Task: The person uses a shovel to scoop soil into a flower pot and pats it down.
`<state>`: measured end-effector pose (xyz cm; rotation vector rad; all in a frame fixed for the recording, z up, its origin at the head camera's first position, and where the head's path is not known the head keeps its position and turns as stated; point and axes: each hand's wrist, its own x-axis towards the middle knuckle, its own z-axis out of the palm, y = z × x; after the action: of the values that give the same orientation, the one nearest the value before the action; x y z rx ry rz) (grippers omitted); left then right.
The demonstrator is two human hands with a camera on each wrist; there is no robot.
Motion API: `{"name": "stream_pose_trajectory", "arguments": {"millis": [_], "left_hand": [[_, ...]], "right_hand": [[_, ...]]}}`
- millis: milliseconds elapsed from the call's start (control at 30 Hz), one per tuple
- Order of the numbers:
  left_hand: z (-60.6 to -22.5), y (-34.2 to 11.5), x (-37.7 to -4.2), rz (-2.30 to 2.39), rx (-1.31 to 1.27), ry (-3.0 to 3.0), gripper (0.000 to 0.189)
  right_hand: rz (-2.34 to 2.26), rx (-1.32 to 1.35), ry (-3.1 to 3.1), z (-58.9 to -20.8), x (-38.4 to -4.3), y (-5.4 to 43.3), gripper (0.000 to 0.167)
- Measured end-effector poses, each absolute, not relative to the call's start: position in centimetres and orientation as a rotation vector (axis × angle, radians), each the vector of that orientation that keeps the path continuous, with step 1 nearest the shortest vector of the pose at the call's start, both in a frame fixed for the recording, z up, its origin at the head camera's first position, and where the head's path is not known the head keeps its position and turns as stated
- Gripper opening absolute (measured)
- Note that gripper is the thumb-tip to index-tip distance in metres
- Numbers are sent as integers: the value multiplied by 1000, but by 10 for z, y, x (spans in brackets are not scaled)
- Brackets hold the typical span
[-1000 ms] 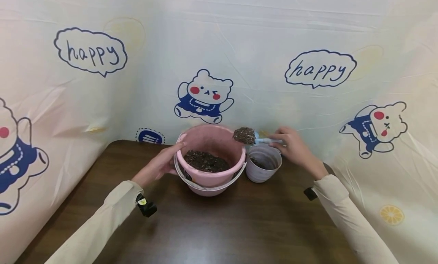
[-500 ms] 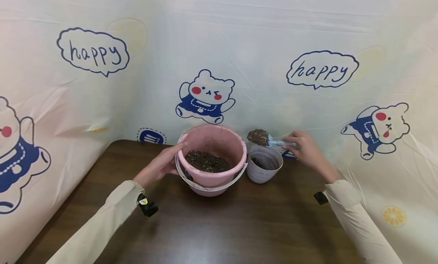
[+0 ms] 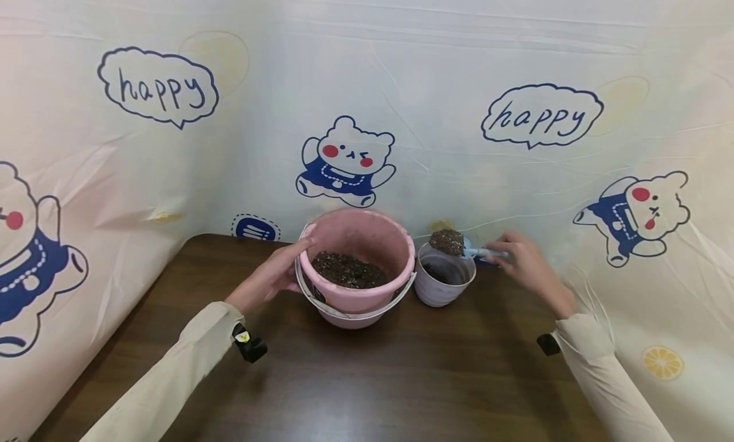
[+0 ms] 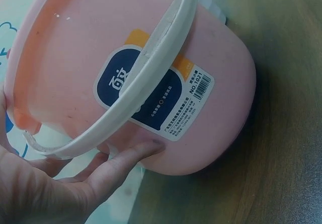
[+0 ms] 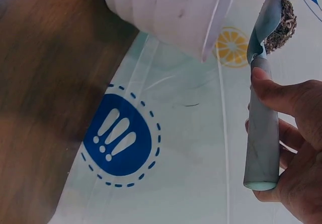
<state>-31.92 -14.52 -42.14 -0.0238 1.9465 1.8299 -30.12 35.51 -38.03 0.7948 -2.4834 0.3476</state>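
Note:
A pink bucket with a white handle stands on the table, dark soil inside it. At its left side, my left hand grips the bucket, with fingers at the rim and the thumb low on the outer wall in the left wrist view. My right hand holds a small light-blue trowel by its handle. The trowel's blade bears a heap of soil over the far rim of a pale grey plant pot. Some dark soil lies at the bottom of the pot.
The brown wooden table carries the bucket and pot side by side. Behind and around it hangs a pale printed cloth with bears and "happy" bubbles. Black wrist straps with cameras sit at both sleeves.
My right hand has carried the loaded trowel rightward and slightly down, from the bucket's right rim to above the pot. The left hand stays on the bucket.

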Motion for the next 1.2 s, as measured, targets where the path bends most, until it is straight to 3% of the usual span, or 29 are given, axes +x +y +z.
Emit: {"name": "stream_pose_trajectory", "arguments": {"millis": [633, 967, 1200], "left_hand": [[-420, -140, -322, 1844, -7, 1936, 81], [-422, -145, -321, 1832, -48, 1942, 84], [-423, -144, -322, 1835, -41, 1931, 84]], "right_hand": [[193, 654, -2549, -397, -285, 366, 23], [-140, 648, -2368, -396, -289, 349, 17], [-247, 634, -2257, -399, -293, 349, 25]]}}
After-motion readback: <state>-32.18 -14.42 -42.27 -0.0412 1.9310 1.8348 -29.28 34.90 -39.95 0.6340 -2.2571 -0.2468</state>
